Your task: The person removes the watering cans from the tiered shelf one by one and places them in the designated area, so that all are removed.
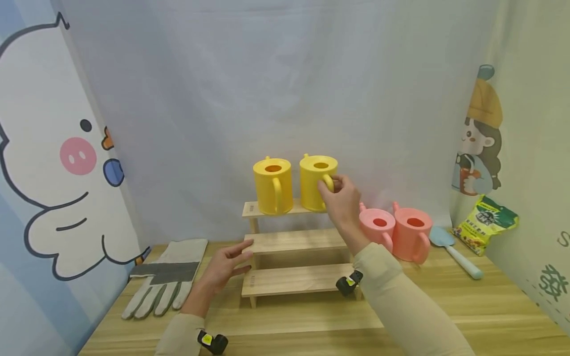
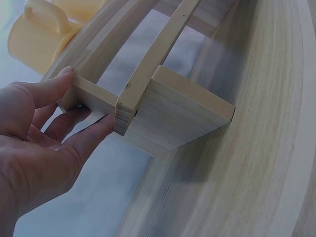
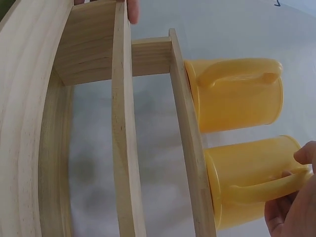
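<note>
Sleeves (image 1: 414, 301) foremost; left hand (image 1: 220, 267), fingers extended, touches wooden stand (image 1: 294, 280); right hand (image 1: 344, 200) pinches right-hand yellow watering can (image 1: 311, 190) by its handle (image 3: 261, 191), apt for apparently light, stiff plastic.

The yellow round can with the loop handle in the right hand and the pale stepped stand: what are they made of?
The yellow can looks like smooth, faintly shiny plastic: even colour, soft highlights. The pale stand seems matte wood, with visible grain lines, though clear varnish is possible.

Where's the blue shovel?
In the head view, the blue shovel lies on the table, right of both pink watering cans, beside the snack bag.
</note>
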A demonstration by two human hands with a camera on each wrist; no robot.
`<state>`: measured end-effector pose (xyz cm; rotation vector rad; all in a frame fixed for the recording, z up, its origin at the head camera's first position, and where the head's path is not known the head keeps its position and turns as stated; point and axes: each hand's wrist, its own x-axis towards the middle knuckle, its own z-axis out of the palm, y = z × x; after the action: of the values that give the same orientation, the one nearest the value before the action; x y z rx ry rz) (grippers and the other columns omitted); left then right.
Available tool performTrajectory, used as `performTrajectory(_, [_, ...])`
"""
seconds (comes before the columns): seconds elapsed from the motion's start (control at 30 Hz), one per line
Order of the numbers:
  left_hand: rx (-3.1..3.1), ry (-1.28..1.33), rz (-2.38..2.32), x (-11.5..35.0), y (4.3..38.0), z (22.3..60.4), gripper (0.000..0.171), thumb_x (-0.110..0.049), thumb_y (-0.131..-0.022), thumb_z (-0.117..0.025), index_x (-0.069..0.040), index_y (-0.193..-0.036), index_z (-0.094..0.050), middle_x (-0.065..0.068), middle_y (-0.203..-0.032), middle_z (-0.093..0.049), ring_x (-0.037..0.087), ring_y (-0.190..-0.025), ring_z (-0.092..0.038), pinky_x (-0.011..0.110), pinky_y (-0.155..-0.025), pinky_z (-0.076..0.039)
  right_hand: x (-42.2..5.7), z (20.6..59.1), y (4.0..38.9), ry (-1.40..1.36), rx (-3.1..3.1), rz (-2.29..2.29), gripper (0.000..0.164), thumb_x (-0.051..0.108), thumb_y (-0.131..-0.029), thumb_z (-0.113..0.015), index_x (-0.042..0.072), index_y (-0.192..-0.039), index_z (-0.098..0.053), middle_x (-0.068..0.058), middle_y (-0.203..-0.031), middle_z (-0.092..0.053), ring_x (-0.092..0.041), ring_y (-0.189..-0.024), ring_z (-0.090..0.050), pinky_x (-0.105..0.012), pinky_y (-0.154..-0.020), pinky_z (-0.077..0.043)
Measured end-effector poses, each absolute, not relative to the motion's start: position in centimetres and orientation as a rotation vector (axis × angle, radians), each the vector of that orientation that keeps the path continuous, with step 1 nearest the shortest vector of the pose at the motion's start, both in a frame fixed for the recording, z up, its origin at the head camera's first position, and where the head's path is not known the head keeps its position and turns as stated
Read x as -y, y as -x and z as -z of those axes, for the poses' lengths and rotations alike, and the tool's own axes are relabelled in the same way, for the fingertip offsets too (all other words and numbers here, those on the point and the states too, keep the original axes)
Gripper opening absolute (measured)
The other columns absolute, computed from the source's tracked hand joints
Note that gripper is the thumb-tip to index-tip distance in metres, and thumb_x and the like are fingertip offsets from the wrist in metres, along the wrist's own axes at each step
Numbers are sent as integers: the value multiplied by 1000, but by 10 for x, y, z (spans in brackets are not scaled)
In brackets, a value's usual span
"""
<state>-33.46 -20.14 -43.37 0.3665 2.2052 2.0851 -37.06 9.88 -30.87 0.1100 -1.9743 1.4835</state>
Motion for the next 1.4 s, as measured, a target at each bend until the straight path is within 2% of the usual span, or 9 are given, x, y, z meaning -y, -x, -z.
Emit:
performTrajectory(0.17, [-2207, -363, -2092, 203, 334, 435, 51, -13, -101, -62, 1, -147, -47, 20, -160, -27, 37, -147, -23, 47, -102, -51, -95, 306, 372, -76, 1963, -1483, 40, 26, -90, -74, -3, -116, -66, -16, -91, -69, -27, -80, -65, -34, -68, -60])
performTrajectory(0.4, [-2203, -370, -2082, 203, 333, 436, 51, -13, -102, -61, 1, -148, -47, 20, -161, -26, 38, -147, -23, 47, -103, -51, -89, 307, 377, -70, 1859, -1496, 33, 16, -89, -75, -7, -111, -68, -18, -86, -67, -26, -76, -63, -25, -65, -55])
performTrajectory(0.53, [-2199, -366, -2085, 202, 334, 435, 51, -14, -101, -62, 1, -148, -47, 20, -160, -26, 37, -148, -22, 47, -103, -51, -89, 307, 378, -67, 1823, -1501, 30, 15, -90, -75, -7, -109, -69, -19, -86, -69, -26, -75, -64, -27, -65, -57])
performTrajectory(0.77, [-2203, -363, -2091, 202, 336, 434, 51, -14, -100, -63, 1, -147, -48, 21, -160, -26, 37, -147, -23, 47, -102, -51, -91, 308, 376, -71, 1797, -1521, 26, 16, -92, -73, -6, -106, -71, -18, -93, -72, -28, -80, -68, -39, -75, -63])
performTrajectory(1.17, [-2190, -373, -2088, 202, 336, 435, 51, -13, -101, -62, 2, -148, -47, 21, -161, -25, 38, -148, -21, 48, -103, -50, -95, 306, 370, -25, 1820, -1590, 25, 17, -91, -74, -4, -104, -73, -17, -95, -73, -27, -84, -70, -40, -77, -63])
performTrajectory(1.27, [-2185, -374, -2092, 202, 335, 435, 51, -12, -101, -62, 2, -147, -47, 21, -161, -25, 38, -148, -21, 48, -103, -50, -95, 305, 368, -24, 1809, -1600, 24, 16, -90, -74, -5, -102, -73, -17, -94, -73, -27, -83, -70, -38, -75, -63])
performTrajectory(1.4, [-2185, -367, -2097, 202, 335, 434, 51, -12, -101, -63, 2, -147, -47, 21, -160, -26, 37, -147, -22, 48, -102, -50, -97, 303, 364, -30, 1788, -1593, 25, 16, -88, -76, -5, -101, -74, -18, -93, -73, -27, -82, -70, -25, -69, -61])
